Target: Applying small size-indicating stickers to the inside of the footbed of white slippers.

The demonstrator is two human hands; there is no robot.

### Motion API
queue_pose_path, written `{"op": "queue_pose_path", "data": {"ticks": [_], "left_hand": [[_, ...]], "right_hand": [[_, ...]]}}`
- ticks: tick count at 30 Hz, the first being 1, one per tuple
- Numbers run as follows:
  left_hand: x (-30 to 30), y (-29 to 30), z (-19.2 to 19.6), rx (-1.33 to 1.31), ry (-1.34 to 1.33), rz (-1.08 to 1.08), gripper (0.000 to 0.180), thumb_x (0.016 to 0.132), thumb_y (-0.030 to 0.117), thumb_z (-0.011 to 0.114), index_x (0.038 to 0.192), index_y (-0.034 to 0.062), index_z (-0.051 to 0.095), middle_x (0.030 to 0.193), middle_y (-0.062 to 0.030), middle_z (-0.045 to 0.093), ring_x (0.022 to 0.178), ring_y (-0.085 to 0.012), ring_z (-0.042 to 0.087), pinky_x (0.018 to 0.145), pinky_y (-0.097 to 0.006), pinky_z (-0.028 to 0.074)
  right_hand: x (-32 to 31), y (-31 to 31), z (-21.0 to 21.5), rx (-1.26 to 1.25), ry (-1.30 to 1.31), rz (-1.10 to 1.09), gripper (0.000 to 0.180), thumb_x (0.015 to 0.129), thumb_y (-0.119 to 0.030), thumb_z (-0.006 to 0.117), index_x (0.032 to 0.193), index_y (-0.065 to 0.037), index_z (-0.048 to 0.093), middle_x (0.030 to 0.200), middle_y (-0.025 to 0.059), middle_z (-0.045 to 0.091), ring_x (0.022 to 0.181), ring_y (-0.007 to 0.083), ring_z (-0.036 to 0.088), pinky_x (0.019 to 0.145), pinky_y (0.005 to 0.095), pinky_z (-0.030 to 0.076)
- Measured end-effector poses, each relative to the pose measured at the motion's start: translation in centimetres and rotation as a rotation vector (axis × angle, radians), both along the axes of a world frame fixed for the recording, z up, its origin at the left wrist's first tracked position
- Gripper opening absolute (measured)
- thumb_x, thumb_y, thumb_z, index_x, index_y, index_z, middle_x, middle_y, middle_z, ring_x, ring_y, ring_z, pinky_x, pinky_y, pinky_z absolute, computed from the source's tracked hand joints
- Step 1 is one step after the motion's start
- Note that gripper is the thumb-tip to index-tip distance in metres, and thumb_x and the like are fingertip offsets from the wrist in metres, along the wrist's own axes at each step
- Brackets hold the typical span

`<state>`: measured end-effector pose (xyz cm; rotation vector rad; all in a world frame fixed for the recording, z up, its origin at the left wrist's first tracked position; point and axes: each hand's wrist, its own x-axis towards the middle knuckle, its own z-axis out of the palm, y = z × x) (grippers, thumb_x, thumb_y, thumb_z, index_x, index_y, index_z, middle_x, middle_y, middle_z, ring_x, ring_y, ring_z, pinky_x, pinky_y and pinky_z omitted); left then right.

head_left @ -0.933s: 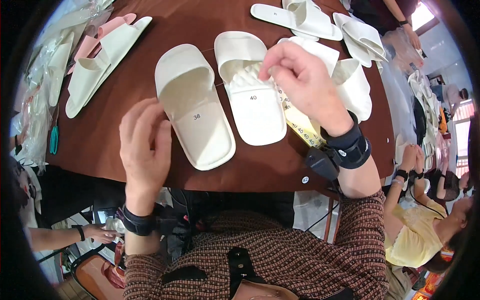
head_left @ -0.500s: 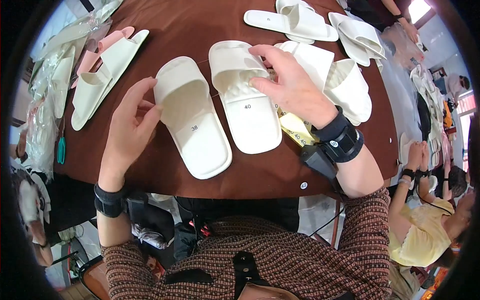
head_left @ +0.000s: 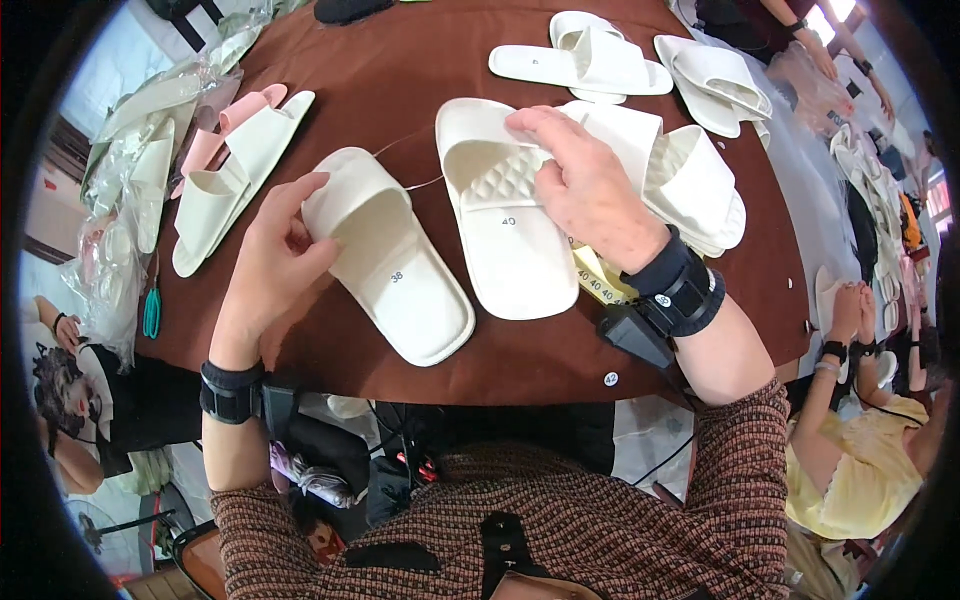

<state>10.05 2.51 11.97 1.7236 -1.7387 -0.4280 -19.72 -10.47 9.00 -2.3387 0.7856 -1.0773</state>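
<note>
Two white slippers lie side by side on the brown cloth. My left hand (head_left: pixel 268 262) pinches the outer edge of the left slipper (head_left: pixel 428 312) at its strap, index finger above and thumb by the strap's opening. My right hand (head_left: pixel 603 208) grips the strap of the right slipper (head_left: pixel 520 272), its fingers over the toe and its thumb at the strap's side. Each insole bears a small dark printed mark. A thin pale thread (head_left: pixel 425 185) spans the gap between the toes. Partly under my right wrist lies a yellow sheet of labels (head_left: pixel 598 276).
More white slippers (head_left: pixel 693 195) sit right of my right hand, others (head_left: pixel 585 68) farther back. At left are a white slipper (head_left: pixel 240 185), a pink slipper (head_left: pixel 205 150), clear plastic bags (head_left: pixel 105 290) and teal-handled scissors (head_left: pixel 152 312). A round sticker (head_left: pixel 611 379) lies by the brown table's (head_left: pixel 540 375) front edge.
The two slippers' toes have moved apart, and the left one has come lower and tilted more. The thread between them shows more plainly. My right thumb has shifted outward along the strap.
</note>
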Motion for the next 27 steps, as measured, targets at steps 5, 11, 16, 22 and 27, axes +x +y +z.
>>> {"op": "queue_pose_path", "data": {"ticks": [5,11,16,22,27], "left_hand": [[-0.3,1.6,2.0,-0.053,-0.016,0.091,0.061,0.073,0.003,0.069,0.133,0.0062,0.056,0.115,-0.0054,0.056,0.077,-0.0109,0.051,0.072,-0.024,0.048],[-1.2,2.3,2.6,-0.102,-0.019,0.092,0.066,0.073,-0.004,0.068,0.136,0.0051,0.053,0.119,-0.0026,0.052,0.079,-0.0070,0.052,0.071,-0.021,0.046],[-1.9,2.7,2.8,-0.155,-0.067,0.123,0.065,0.072,-0.002,0.071,0.134,0.0052,0.055,0.117,-0.0052,0.053,0.077,-0.0096,0.053,0.070,-0.023,0.048],[-1.8,3.1,3.0,-0.216,0.012,0.166,0.063,0.070,0.000,0.074,0.131,0.0046,0.057,0.115,-0.0063,0.055,0.075,-0.0105,0.054,0.068,-0.023,0.048],[-0.8,2.5,2.6,-0.092,0.408,0.190,0.065,0.075,-0.001,0.069,0.137,0.0051,0.052,0.111,-0.0059,0.056,0.075,-0.0067,0.053,0.067,-0.022,0.048]], "right_hand": [[-0.1,1.3,1.8,0.060,-0.081,-0.004,0.043,0.084,0.004,0.047,0.126,-0.001,0.053,0.123,0.0186,0.058,0.103,0.0367,0.062,0.087,0.0402,0.052],[0.0,2.0,1.9,0.215,-0.159,0.082,0.046,0.082,0.007,0.046,0.127,-0.001,0.053,0.120,0.0179,0.061,0.100,0.0322,0.065,0.080,0.0338,0.053],[1.1,2.8,1.0,0.135,-0.200,0.216,0.056,0.080,0.009,0.048,0.132,-0.007,0.053,0.111,0.0043,0.064,0.068,0.0098,0.045,0.064,0.0239,0.042],[0.9,3.0,1.7,0.396,-0.047,0.255,0.062,0.079,0.007,0.052,0.139,-0.008,0.046,0.094,0.0027,0.057,0.071,0.0074,0.049,0.063,0.0232,0.044],[0.9,2.3,0.9,0.642,-0.236,0.296,0.060,0.087,0.004,0.057,0.144,-0.004,0.041,0.093,0.0001,0.061,0.082,0.0039,0.058,0.064,0.0195,0.047]]}}
